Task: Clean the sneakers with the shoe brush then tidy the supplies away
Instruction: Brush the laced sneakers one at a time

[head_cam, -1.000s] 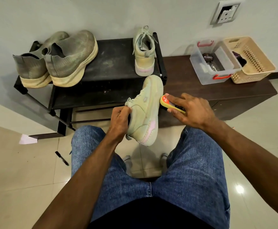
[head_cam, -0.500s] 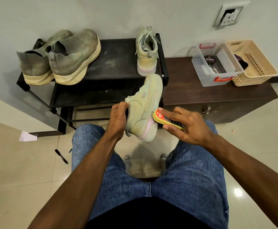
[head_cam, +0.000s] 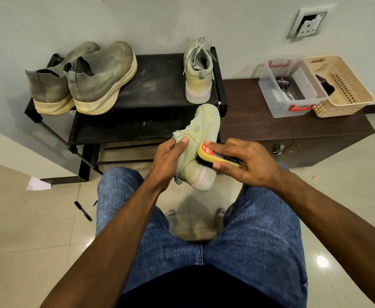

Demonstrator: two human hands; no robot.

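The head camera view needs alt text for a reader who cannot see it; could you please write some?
A seated person's left hand holds a pale green sneaker while the right hand presses a yellow shoe brush against its side. Three more shoes sit on a black rack ahead.

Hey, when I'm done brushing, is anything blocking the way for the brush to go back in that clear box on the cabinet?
Nothing visible blocks it. The clear box sits open-topped on the cabinet, holding a polish tin. Between the shoe brush in your right hand and the box lies only bare cabinet top.
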